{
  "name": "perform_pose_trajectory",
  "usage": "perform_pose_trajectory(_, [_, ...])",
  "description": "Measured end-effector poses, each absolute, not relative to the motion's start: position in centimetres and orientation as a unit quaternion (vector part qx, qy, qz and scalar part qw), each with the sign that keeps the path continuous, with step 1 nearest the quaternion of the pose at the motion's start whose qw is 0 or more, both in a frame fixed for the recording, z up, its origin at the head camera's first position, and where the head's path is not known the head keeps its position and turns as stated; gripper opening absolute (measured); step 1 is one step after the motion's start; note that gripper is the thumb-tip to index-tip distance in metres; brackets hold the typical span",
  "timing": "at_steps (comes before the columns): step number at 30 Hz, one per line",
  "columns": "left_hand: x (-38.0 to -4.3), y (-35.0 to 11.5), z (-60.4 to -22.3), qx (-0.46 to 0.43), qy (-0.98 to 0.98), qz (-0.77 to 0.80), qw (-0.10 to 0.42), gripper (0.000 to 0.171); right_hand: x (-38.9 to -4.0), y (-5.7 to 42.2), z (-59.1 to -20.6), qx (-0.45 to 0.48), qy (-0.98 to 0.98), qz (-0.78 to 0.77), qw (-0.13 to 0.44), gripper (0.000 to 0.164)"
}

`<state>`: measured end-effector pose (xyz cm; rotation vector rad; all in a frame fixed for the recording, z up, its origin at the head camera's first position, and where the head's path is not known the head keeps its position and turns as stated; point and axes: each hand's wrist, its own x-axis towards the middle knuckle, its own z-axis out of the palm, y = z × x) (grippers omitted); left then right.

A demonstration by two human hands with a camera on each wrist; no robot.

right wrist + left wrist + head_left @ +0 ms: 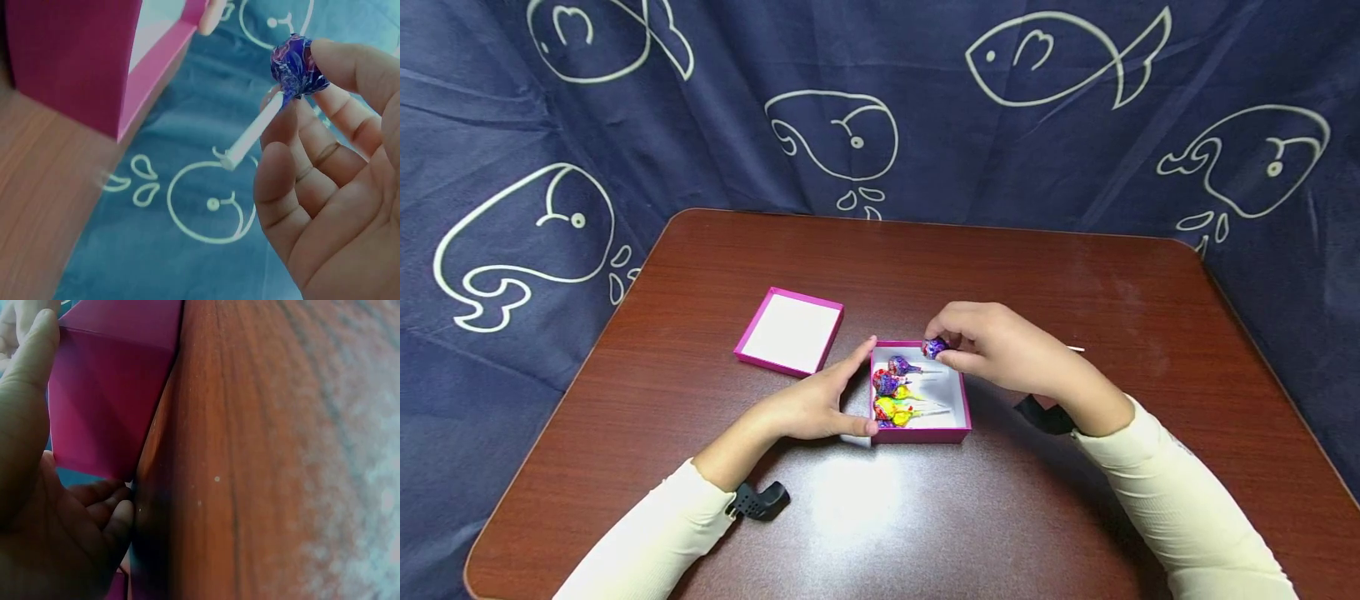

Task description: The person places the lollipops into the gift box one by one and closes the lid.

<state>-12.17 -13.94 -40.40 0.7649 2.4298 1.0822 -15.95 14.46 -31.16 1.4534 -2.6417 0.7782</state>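
Note:
In the head view, a pink box (921, 436) with a white inside holds several wrapped lollipops (901, 392), purple, red and yellow, their sticks pointing right. My left hand (812, 407) rests against the box's left side, thumb by the near corner and index finger by the far one. Over the box's far right corner, my right hand (1000, 343) pinches a lollipop (935, 347) in a purple wrapper between thumb and fingers. From the right wrist view, this lollipop's white stick (253, 131) points down and away from the fingertips. The left hand's fingers (103, 506) show behind the box.
A pink lid (786, 333) with a white inside lies left of the box. The tip of a thin white stick (1076, 348) shows past the right forearm; its other end is hidden. A dark blue curtain (925, 108) with white fish and whale drawings hangs behind the brown table (1037, 517).

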Motion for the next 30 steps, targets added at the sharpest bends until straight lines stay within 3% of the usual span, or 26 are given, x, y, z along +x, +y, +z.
perform_pose_trajectory(16, [-12.2,-13.9,-40.4,0.276,0.860,0.385,0.188,0.115,-15.2,11.2,-33.0,0.528,-0.824,0.204,-0.030,0.022])
perform_pose_trajectory(30, [-12.3,-13.9,-40.3,0.279,0.862,0.381,0.182,0.115,-15.3,10.8,-35.1,0.540,-0.823,0.171,-0.041,0.016])
